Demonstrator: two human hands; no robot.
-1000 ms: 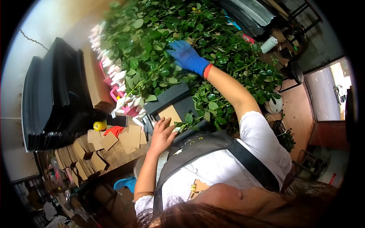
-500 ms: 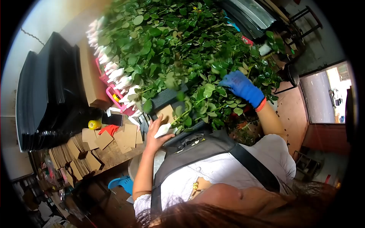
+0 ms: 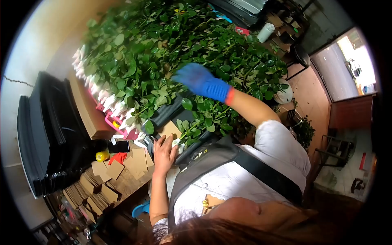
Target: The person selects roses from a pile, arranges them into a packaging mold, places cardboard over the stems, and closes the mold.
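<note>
My left hand (image 3: pixel 165 152), bare, has its fingers stretched out and apart on a piece of cardboard (image 3: pixel 169 130). A white-wrapped flower head (image 3: pixel 176 143) lies against its fingers, with leafy stems (image 3: pixel 200 127) running to the right from it. Beside the cardboard is a dark ribbed board (image 3: pixel 161 114). My right hand (image 3: pixel 198 80), in a blue glove with an orange cuff, is over the large heap of green leafy stems (image 3: pixel 143 49). Motion blurs its fingers, so I cannot make out whether they hold anything.
White-wrapped heads (image 3: pixel 108 101) line the heap's left edge, near a pink plastic crate (image 3: pixel 116 124). Black sheets (image 3: pixel 53 126) stand stacked at the left. Cardboard pieces (image 3: pixel 136 161), a phone (image 3: pixel 119 146) and yellow tape (image 3: pixel 101 156) lie on the wooden table (image 3: pixel 130 183).
My right hand has swept left across the leaves. My left hand stays by the cardboard, its fingers now more over it. The whole view has turned and shifted somewhat.
</note>
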